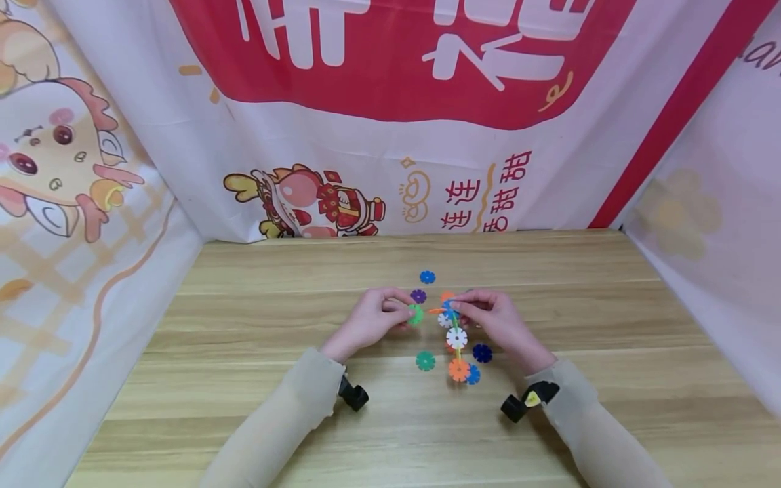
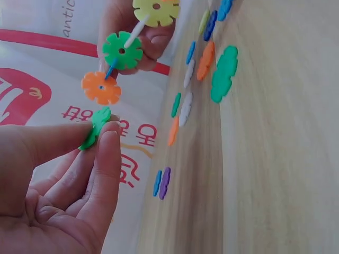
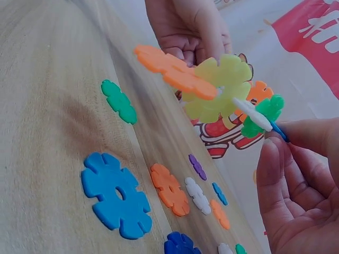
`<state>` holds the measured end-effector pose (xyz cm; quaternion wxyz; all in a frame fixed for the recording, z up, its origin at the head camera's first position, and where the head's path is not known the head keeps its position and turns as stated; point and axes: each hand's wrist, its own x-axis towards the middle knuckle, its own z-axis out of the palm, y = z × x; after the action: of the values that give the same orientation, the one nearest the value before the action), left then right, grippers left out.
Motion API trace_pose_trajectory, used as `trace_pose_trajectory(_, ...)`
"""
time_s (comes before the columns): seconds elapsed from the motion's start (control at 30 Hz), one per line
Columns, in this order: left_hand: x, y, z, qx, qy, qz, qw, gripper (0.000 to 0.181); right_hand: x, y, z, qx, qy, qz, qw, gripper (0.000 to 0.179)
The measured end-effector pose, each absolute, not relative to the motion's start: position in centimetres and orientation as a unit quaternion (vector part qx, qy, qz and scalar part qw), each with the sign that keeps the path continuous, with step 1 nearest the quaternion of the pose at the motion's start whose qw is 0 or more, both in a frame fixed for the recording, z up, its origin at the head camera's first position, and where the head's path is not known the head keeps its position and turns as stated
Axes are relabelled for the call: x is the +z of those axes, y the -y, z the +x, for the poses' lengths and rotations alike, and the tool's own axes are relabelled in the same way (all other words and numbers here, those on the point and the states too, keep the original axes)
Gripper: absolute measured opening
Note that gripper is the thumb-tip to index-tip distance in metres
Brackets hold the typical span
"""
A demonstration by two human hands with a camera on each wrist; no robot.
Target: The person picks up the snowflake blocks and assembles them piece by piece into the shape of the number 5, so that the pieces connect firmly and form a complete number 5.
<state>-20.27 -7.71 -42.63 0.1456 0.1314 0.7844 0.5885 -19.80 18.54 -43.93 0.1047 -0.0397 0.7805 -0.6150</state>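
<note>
My left hand [image 1: 379,317] pinches a green notched snowflake disc [image 2: 96,128] between thumb and fingers. With thumb and fingertips, my right hand [image 1: 495,317] grips a blue disc [image 3: 279,131] in a chain of interlocked plastic discs. Along that chain run an orange disc [image 2: 100,88], the blue one, a green disc [image 2: 122,51], a white disc [image 1: 456,338], a yellow disc [image 3: 220,87] and another orange disc [image 1: 459,369] at the near end. The chain is held over the table. In the left wrist view the held green disc is just below the chain's orange end disc.
Loose discs lie on the wooden table [image 1: 244,379]: a blue [image 1: 427,277] and a purple one [image 1: 417,296] at the back, a green one [image 1: 425,361] nearer, a dark blue one [image 1: 482,353] at right, several others under the chain. Printed cloth [image 1: 342,149] hangs behind the table.
</note>
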Motion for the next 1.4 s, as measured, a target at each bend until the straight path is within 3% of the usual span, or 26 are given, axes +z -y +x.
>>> trace_pose_trajectory(0.87,-42.4,6.6,-19.5,0.617,-0.763,0.120,0.152,0.020,-44.0,-17.9,-19.7,-0.603,-0.784,-0.111,0.096,0.020)
trace_pose_trajectory(1.13,-42.4,6.5,-19.6,0.618,-0.763,0.112,0.154,0.020,-43.6,-17.9,-19.5,-0.600,-0.785,-0.114,0.107,0.033)
trace_pose_trajectory(1.4,-42.2,6.3,-19.4,0.621,-0.760,0.116,0.150,0.020,-43.6,-17.7,-19.6,-0.572,-0.805,-0.119,0.104,0.018)
